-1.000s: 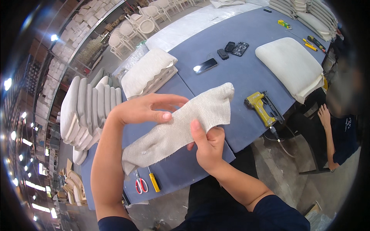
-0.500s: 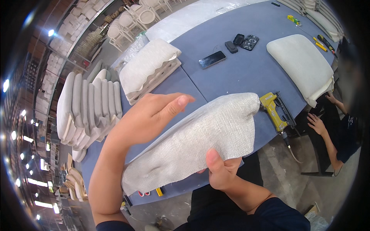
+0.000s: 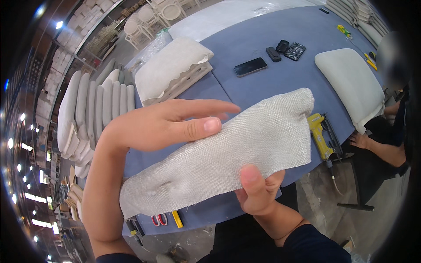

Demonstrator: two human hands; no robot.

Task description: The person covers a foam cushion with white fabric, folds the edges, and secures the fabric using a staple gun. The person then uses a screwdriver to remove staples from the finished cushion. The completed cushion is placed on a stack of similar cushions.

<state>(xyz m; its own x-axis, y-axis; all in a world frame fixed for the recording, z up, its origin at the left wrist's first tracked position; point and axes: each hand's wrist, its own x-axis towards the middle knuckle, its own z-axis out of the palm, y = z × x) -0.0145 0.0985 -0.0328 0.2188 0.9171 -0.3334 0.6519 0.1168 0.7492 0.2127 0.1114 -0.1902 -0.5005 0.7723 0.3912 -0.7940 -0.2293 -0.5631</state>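
A pale grey piece of woven upholstery fabric (image 3: 219, 158) is raised above the near side of the blue-grey table. It drapes over a padded-looking shape, and what lies beneath it is hidden. My right hand (image 3: 258, 188) grips its near lower edge, thumb on top and fingers underneath. Stretched along the far upper edge is my left hand (image 3: 166, 125), its fingers extended and the thumb close to the cloth. Just past the fabric's right end lies a yellow staple gun (image 3: 320, 136) with a hose attached.
Stacked padded seats (image 3: 96, 101) stand at the left. Another pale cushion (image 3: 173, 65) lies behind my left hand. A phone (image 3: 250, 66) and small black cases (image 3: 274, 54) sit mid-table. At right, a co-worker's hand (image 3: 360, 140) is below a cushion (image 3: 351, 79). Red-handled scissors (image 3: 159, 219) lie at the near edge.
The fabric piece has come up closer and tilted, its right end rising. My left hand has moved right along its upper edge, fingers straighter. The co-worker's hand has drawn nearer the cushion.
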